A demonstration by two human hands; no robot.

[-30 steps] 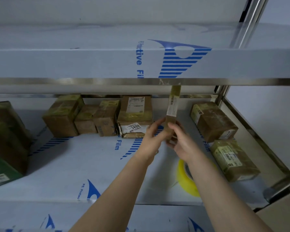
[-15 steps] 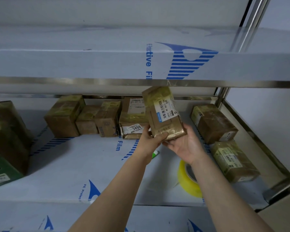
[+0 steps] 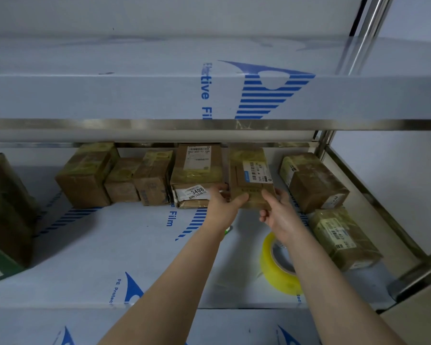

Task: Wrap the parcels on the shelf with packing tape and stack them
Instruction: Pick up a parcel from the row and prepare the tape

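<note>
A taped brown parcel point(image 3: 249, 175) is held near the rear edge of the shelf point(image 3: 110, 245), just right of the stacked parcel marked 3408 point(image 3: 197, 175), its near end gripped by curled fingers of the left hand point(image 3: 222, 204) and right hand point(image 3: 278, 214), with a yellow packing tape roll point(image 3: 275, 273) recorded toward the front edge.

One head-worn wide-angle view, set at the front of a shelving bay and facing forward and somewhat down. The upper shelf edge point(image 3: 135, 124) crosses mid-frame; the lower shelf point(image 3: 97, 245) fills the lower half, close by — the left forearm point(image 3: 169, 282) and right forearm point(image 3: 334, 282) enter from the bottom edge.
</note>
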